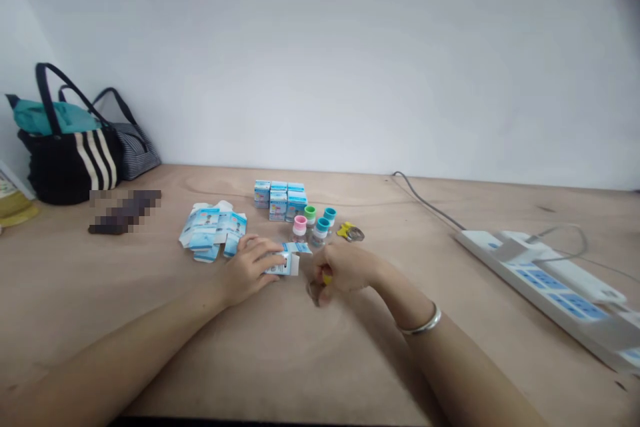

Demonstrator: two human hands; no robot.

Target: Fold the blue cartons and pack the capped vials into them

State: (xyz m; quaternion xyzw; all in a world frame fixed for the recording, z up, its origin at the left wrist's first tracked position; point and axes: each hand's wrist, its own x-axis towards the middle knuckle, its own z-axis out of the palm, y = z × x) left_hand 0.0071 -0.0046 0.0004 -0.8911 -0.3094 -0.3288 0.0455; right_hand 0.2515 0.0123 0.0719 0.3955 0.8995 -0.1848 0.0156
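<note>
My left hand is closed round a small blue-and-white carton whose end flap stands open, lying on the wooden table. Just to its right my right hand is curled shut on a small item with a yellow part; I cannot make out what it is. A silver bangle sits on my right wrist. Behind the hands stand several small bottles with pink, green and teal caps.
Flat unfolded cartons lie left of the hands. Several assembled boxes stand behind. A yellow object lies by the bottles. White power strips with cables lie at right. Bags stand far left against the wall, a dark object nearby.
</note>
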